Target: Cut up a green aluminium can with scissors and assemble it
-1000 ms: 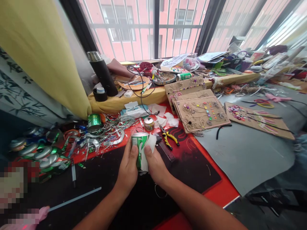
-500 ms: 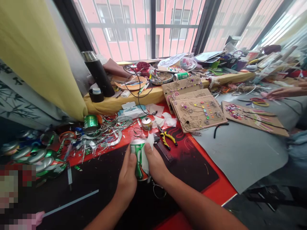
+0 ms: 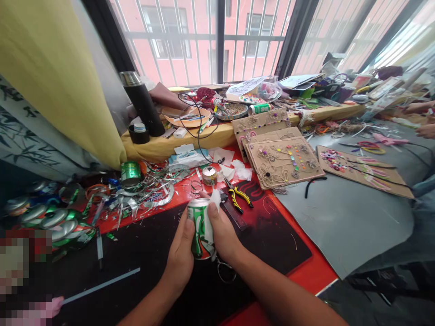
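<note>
My left hand [image 3: 182,251] is wrapped around the side of a green and white drink can [image 3: 200,228], held upright above the black mat. In my right hand [image 3: 227,235], a crumpled white wipe [image 3: 215,198] is pressed against the can's right side, under the thumb. The fingers behind the can are hidden. Just below my right wrist is a thin round hoop [image 3: 226,272] on the mat. Beyond my hands lie yellow-and-black pliers [image 3: 240,198], a dark ruler-like strip [image 3: 235,217] and a short cut can piece [image 3: 209,175].
Sharp-looking metal shavings [image 3: 136,192] and several cans [image 3: 56,219] crowd the left. A craft knife [image 3: 99,249] and a pale stick [image 3: 102,286] lie on the mat [image 3: 142,299]. Decorated cardboard panels [image 3: 285,156] stand right; a co-worker's hand [image 3: 425,131] is at the far right edge.
The can and both hands sit slightly lower and to the right in view, still together. The co-worker's hand at the right has drawn back from a pink item on the grey surface.
</note>
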### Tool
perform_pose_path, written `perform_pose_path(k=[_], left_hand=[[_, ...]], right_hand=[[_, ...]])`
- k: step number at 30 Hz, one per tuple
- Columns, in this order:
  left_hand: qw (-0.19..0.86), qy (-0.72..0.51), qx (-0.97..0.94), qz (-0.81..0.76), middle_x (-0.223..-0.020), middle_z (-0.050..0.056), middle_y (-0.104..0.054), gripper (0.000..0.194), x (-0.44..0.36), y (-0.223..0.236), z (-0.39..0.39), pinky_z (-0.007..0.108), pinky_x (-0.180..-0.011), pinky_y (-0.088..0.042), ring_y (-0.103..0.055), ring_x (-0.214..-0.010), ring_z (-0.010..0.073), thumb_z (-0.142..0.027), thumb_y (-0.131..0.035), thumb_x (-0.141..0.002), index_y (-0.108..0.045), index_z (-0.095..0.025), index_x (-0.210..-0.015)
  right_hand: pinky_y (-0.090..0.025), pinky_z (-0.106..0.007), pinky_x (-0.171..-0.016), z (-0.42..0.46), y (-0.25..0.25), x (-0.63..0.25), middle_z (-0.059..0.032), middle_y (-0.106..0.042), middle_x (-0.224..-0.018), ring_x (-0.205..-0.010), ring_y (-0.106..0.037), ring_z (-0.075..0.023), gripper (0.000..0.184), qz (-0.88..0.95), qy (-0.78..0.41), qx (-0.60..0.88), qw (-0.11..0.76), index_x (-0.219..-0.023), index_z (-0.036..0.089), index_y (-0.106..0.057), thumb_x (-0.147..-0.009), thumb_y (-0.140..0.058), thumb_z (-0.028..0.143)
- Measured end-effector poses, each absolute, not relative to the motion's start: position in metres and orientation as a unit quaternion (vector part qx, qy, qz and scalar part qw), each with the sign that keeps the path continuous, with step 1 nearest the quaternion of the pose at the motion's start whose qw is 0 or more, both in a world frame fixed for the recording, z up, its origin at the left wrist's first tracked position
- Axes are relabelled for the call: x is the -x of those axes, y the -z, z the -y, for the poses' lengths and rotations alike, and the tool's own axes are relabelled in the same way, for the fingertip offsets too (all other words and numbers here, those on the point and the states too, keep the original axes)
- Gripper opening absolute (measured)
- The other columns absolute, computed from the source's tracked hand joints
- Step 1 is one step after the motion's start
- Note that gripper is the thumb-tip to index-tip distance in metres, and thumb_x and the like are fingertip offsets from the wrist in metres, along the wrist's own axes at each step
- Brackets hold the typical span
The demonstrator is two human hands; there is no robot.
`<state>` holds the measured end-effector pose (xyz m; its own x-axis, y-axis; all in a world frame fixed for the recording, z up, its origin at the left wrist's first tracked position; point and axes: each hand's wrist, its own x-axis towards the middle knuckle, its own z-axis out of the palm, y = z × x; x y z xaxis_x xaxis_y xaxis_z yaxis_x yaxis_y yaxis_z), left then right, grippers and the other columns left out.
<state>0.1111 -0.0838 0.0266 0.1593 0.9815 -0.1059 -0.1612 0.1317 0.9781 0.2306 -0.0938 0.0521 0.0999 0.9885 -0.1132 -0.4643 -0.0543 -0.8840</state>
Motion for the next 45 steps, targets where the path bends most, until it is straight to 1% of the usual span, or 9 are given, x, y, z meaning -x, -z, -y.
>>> perform_pose_path(k=[3, 7, 14, 18, 24, 31, 38, 42, 45], left_hand=[[0.608, -0.455, -0.487, -0.432, -0.16, 0.012, -0.061, 0.071, -0.112, -0.028, 0.09, 0.048, -0.128, -0.04, -0.053, -0.152, 0.033, -0.069, -0.052, -0.104, -0.055, -0.025, -0.159], [0.476, -0.454, -0.594, -0.463, -0.162, 0.012, -0.056, 0.067, -0.114, -0.036, 0.079, 0.049, -0.132, -0.03, -0.049, -0.154, 0.0323, -0.068, -0.05, -0.105, -0.059, -0.026, -0.156], [0.411, -0.458, -0.618, -0.489, -0.166, 0.01, -0.053, 0.065, -0.109, -0.036, 0.092, 0.051, -0.135, -0.025, -0.037, -0.162, 0.032, -0.062, -0.05, -0.106, -0.049, -0.031, -0.164], [0.471, -0.461, -0.569, -0.492, -0.178, 0.01, -0.038, 0.084, -0.113, -0.038, 0.099, 0.046, -0.136, -0.021, -0.03, -0.166, 0.031, -0.067, -0.059, -0.101, -0.033, -0.03, -0.171], [0.507, -0.489, -0.478, -0.525, -0.175, 0.007, -0.043, 0.077, -0.124, -0.047, 0.074, 0.045, -0.131, -0.035, -0.042, -0.16, 0.032, -0.072, -0.055, -0.101, -0.045, -0.031, -0.165], [0.505, -0.464, -0.54, -0.488, -0.173, 0.006, -0.046, 0.08, -0.125, -0.043, 0.101, 0.041, -0.133, -0.031, -0.034, -0.164, 0.0285, -0.071, -0.055, -0.101, -0.039, -0.032, -0.169], [0.523, -0.485, -0.478, -0.512, -0.173, 0.007, -0.047, 0.077, -0.124, -0.051, 0.077, 0.045, -0.13, -0.037, -0.044, -0.159, 0.0322, -0.072, -0.057, -0.1, -0.048, -0.03, -0.164], [0.519, -0.482, -0.491, -0.507, -0.175, 0.006, -0.043, 0.077, -0.121, -0.043, 0.094, 0.042, -0.132, -0.032, -0.039, -0.162, 0.0305, -0.072, -0.057, -0.1, -0.046, -0.032, -0.166], [0.531, -0.476, -0.507, -0.484, -0.175, 0.004, -0.043, 0.074, -0.119, -0.037, 0.11, 0.04, -0.133, -0.032, -0.035, -0.164, 0.0284, -0.068, -0.055, -0.103, -0.043, -0.034, -0.167]], right_hand=[[-0.052, -0.044, -0.111, 0.093, -0.055, -0.234, -0.0117, -0.075, -0.134, -0.122, -0.07, -0.0307, 0.092, 0.297, -0.586, 0.413, 0.631, -0.152, 0.019, -0.063, -0.089, -0.064, 0.086], [-0.054, -0.044, -0.107, 0.09, -0.055, -0.234, -0.0118, -0.077, -0.13, -0.115, -0.071, -0.0307, 0.09, 0.301, -0.573, 0.41, 0.643, -0.151, 0.019, -0.064, -0.089, -0.065, 0.085], [-0.054, -0.031, -0.071, 0.091, -0.051, -0.232, -0.0093, -0.078, -0.101, -0.078, -0.067, -0.0212, 0.078, 0.327, -0.567, 0.434, 0.62, -0.128, 0.014, -0.074, -0.089, -0.069, 0.082], [-0.056, -0.035, -0.09, 0.094, -0.052, -0.228, -0.01, -0.077, -0.107, -0.096, -0.069, -0.0253, 0.071, 0.355, -0.529, 0.447, 0.628, -0.122, 0.015, -0.076, -0.095, -0.063, 0.08], [-0.052, -0.044, -0.11, 0.095, -0.048, -0.221, -0.0106, -0.077, -0.124, -0.114, -0.07, -0.0305, 0.063, 0.392, -0.512, 0.428, 0.634, -0.134, 0.021, -0.073, -0.099, -0.063, 0.073], [-0.056, -0.034, -0.078, 0.093, -0.054, -0.236, -0.0071, -0.075, -0.097, -0.083, -0.066, -0.0232, 0.077, 0.339, -0.558, 0.448, 0.611, -0.124, 0.017, -0.073, -0.092, -0.059, 0.086], [-0.058, -0.037, -0.09, 0.095, -0.049, -0.225, -0.0099, -0.077, -0.114, -0.099, -0.069, -0.0264, 0.078, 0.367, -0.546, 0.425, 0.621, -0.136, 0.018, -0.07, -0.093, -0.062, 0.082], [-0.059, -0.037, -0.083, 0.096, -0.05, -0.228, -0.0109, -0.079, -0.11, -0.093, -0.072, -0.0267, 0.084, 0.342, -0.584, 0.427, 0.6, -0.137, 0.016, -0.07, -0.091, -0.061, 0.086], [-0.058, -0.039, -0.094, 0.094, -0.054, -0.232, -0.0118, -0.078, -0.121, -0.103, -0.073, -0.0278, 0.088, 0.304, -0.601, 0.415, 0.612, -0.143, 0.017, -0.067, -0.09, -0.062, 0.087]])
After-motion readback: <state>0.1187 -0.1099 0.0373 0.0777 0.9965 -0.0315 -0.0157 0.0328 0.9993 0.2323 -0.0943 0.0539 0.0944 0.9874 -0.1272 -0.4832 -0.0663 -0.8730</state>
